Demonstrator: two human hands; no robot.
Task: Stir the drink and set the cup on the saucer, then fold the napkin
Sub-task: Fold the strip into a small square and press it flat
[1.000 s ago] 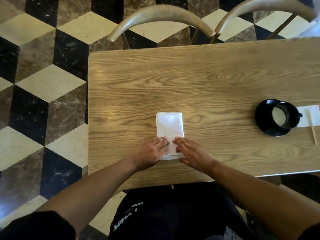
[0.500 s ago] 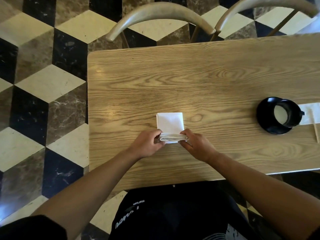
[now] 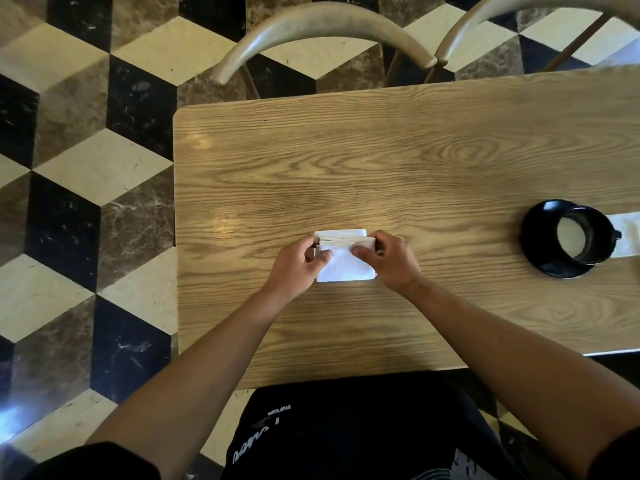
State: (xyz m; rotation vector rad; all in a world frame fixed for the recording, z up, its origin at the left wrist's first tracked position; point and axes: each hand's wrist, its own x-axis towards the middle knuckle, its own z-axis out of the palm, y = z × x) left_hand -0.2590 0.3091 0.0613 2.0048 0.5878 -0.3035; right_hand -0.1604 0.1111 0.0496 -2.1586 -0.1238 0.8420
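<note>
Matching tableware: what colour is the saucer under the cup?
Black, glossy; the saucer shows best in the head view.

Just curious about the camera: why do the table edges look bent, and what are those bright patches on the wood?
Head view: wide-angle lens bows the table edges and chair backs; pale patches are lamp glare; the napkin looks overexposed.

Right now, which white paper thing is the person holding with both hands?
The folded napkin in the middle of the table, pinched between the left hand and right hand. The other white paper lies untouched beside the black saucer.
</note>
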